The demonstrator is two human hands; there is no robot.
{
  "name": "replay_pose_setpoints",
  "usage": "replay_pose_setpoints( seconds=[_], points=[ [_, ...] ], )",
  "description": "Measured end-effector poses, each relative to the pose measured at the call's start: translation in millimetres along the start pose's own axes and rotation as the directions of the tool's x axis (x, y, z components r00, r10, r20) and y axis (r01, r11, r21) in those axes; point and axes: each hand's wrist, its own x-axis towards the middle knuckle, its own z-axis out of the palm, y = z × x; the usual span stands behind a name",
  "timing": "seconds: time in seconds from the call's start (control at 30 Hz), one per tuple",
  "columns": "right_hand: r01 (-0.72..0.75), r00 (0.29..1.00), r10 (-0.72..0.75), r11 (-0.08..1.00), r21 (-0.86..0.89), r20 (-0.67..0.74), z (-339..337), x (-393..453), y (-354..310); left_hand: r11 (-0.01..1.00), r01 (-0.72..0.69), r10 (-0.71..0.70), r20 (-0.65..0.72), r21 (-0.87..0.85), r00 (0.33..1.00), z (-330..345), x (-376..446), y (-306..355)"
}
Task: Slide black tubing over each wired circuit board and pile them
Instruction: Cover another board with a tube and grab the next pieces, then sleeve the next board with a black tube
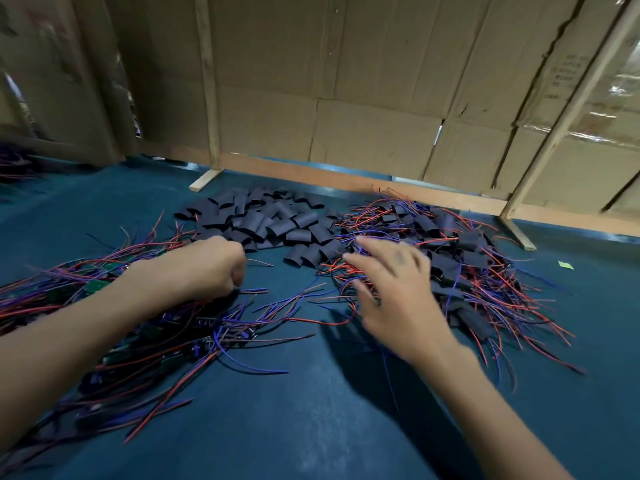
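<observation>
My left hand (211,268) is curled into a loose fist over the near edge of the heap of bare wired circuit boards (114,320), knuckles up, fingers tucked under. Some wire ends lie right at my fingertips, but I cannot tell whether I am actually pinching one or just closing on the tangle. That heap spreads out under and behind my left forearm: green boards half buried in red, blue and dark wires.

My right hand (398,289) is held apart from the left, fingers spread and fairly straight, palm down, hovering over or lightly touching the near-left edge of the finished pile (460,268). It is blurred, and I see nothing gripped in it. The finished pile sits under and beyond my right hand, boards already sleeved in black with red and blue leads fanning out in all directions.

Between my two hands and further away from me lies the stock of cut black tubing pieces (273,223), short flattened sleeves heaped loosely; a few of them lie just beyond my right fingertips.

Everything rests on a blue-green mat (311,410). Beyond the piles stands a cardboard wall (363,98) braced by wooden slats (207,84).
</observation>
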Motion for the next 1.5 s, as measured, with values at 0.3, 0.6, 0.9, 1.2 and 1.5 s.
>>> replay_pose_setpoints(
  seconds=[0.3, 0.6, 0.9, 1.2, 1.5],
  points=[
    [0.13, 0.99, -0.121, 0.984, 0.122, -0.077, 23.3, -34.2, -12.4, 0.995, 0.004, -0.009, 0.052, 0.1, 0.999, 6.1, 6.9, 1.8],
    [0.073, 0.988, -0.039, 0.971, 0.229, -0.149, 20.2, -34.8, -18.0, 0.928, -0.132, -0.008, -0.372, -0.349, 0.928, -30.8, -5.4, 15.8],
    [-0.232, 0.908, 0.418, 0.523, 0.82, -0.01, -8.5, -24.8, -34.9, 0.521, -0.518, 0.074, -0.568, -0.679, 0.82, -112.6, -48.8, 73.6],
    [-0.337, 0.906, 0.319, 0.144, 0.931, 0.278, -28.4, -14.0, -24.8, 0.018, -0.341, 0.137, -0.336, -0.94, 0.932, -85.7, -28.7, 98.4],
    [-0.423, 0.808, 0.358, -0.201, 0.884, 0.468, -20.4, -13.4, -27.6, 0.005, -0.265, -0.002, -0.265, -0.964, 0.964, -54.7, -5.0, 87.3]
  ],
)
